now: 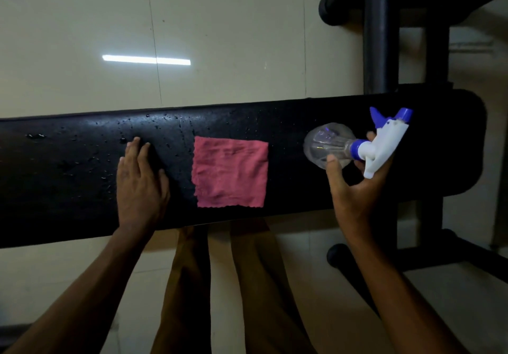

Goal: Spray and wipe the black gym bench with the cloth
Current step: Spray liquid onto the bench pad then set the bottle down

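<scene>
In the head view, the black bench (302, 188) is seen running across the frame, and its padded surface is dotted with droplets (154, 127), mostly to the left of the cloth and along the far edge. The red cloth (230, 172) is laid flat and spread out on the middle of the surface, touched by neither hand. Left of the cloth, the left hand (140, 186) is pressed flat on the surface with its fingers straight, close to the cloth but apart from it. Right of the cloth, the bottle (354, 144) is held on its side by the right hand (354, 186); the thumb and fingers are curled round the neck and the white spray head, with the clear body turned toward the cloth. The bottle is seen above the surface; whether it touches cannot be told. Behind the bench, right of the cloth, a dark frame (380, 37) is seen. Tiled floor (82, 23) is seen beyond the bench.
</scene>
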